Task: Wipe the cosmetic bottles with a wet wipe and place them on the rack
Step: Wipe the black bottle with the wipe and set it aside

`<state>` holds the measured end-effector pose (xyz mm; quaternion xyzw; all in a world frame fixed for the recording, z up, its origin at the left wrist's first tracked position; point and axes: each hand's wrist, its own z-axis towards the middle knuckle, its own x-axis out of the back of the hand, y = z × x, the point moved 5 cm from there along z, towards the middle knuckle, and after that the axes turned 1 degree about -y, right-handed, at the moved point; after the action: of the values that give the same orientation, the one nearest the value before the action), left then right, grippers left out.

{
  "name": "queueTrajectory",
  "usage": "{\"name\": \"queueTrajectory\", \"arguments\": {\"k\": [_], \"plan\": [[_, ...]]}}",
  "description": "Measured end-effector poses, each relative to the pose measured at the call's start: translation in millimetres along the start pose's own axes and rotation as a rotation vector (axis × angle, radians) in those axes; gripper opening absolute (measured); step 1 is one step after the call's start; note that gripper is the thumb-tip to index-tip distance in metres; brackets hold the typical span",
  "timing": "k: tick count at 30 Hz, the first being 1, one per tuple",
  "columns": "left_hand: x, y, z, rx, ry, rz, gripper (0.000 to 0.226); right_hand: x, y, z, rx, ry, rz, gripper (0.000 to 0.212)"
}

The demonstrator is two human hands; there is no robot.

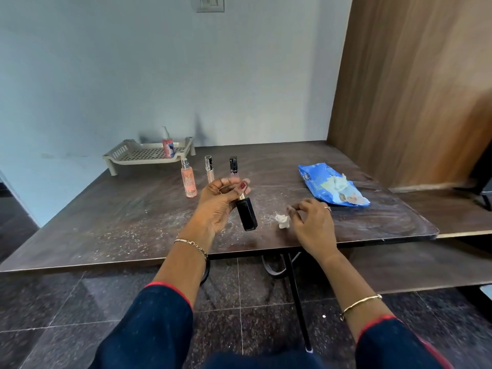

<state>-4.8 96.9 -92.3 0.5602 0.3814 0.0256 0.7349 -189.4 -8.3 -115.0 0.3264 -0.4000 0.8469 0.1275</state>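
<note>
My left hand grips the gold neck of a black square bottle, which hangs tilted just above the dark table. My right hand hovers over a crumpled white wet wipe lying on the table, fingers apart, fingertips close to it. Three bottles stand upright behind my left hand: a pink spray bottle, a slim clear tube and a dark-capped tube. A beige perforated rack sits at the far left with a pink pump bottle on it.
A blue wet-wipe pack lies open at the right with a wipe poking out. A wooden panel rises at the table's right rear. A lower wooden shelf extends right. White specks dust the tabletop.
</note>
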Motion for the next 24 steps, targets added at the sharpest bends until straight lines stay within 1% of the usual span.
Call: {"name": "queueTrajectory", "arguments": {"k": [1,3,6,7,9,12,15,18,20,24], "plan": [[-0.7,0.6,-0.3,-0.001,-0.001,0.009,0.028,-0.3,-9.3,1.9,0.024,-0.011,0.039,0.021],[-3.6,2.4,-1.0,-0.009,-0.009,0.037,0.028,-6.8,-28.4,4.9,0.059,-0.098,0.097,0.026],[-7.0,8.0,-3.8,-0.045,-0.008,0.072,0.024,-25.3,-57.4,8.1,0.056,-0.321,0.211,0.038],[-7.8,11.6,-4.7,-0.060,-0.006,0.073,0.022,-31.3,-66.5,9.4,0.037,-0.381,0.294,0.037],[-7.1,20.2,-7.4,-0.088,-0.004,0.077,0.017,-39.0,-79.9,11.3,0.012,-0.436,0.446,0.024],[-1.0,39.3,-11.4,-0.127,-0.007,0.133,0.017,-46.6,-95.2,16.4,0.007,-0.453,0.572,0.014],[12.9,60.0,-15.2,-0.150,0.055,0.283,0.016,-55.6,-114.5,21.8,0.001,-0.457,0.647,0.011],[29.9,82.0,-17.9,-0.155,0.119,0.436,0.008,-65.5,-137.3,32.5,0.030,-0.411,0.568,0.014],[41.6,101.0,-17.3,-0.181,0.150,0.509,0.007,-71.7,-157.3,40.4,0.077,-0.393,0.484,0.020],[59.9,144.1,-7.8,-0.238,0.205,0.547,0.007,-78.7,-203.3,58.4,0.216,-0.297,0.345,0.030]]}}
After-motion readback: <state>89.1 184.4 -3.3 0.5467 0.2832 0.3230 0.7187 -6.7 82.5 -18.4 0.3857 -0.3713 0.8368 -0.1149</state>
